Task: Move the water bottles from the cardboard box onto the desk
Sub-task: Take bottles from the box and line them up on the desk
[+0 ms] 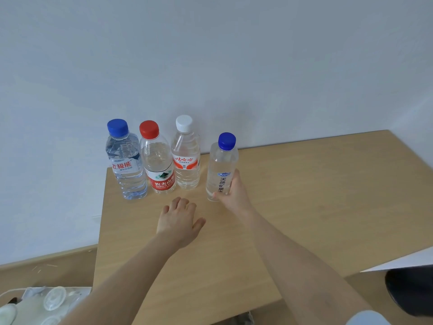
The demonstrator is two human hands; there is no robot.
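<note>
Three water bottles stand in a row at the desk's (304,195) far left edge: a blue-capped one (126,165), a red-capped one with a red label (159,165) and a white-capped one (186,158). To their right a slimmer blue-capped bottle (220,165) stands upright on the desk, with my right hand (234,193) wrapped around its lower half. My left hand (179,221) hovers palm down over the desk in front of the row, fingers loosely spread and holding nothing. The cardboard box is out of view.
A plain wall rises right behind the bottles. At the bottom left, below the desk, lies a white surface with clear plastic lids (54,299). A white sheet (403,261) and a dark object (412,292) sit at the right edge.
</note>
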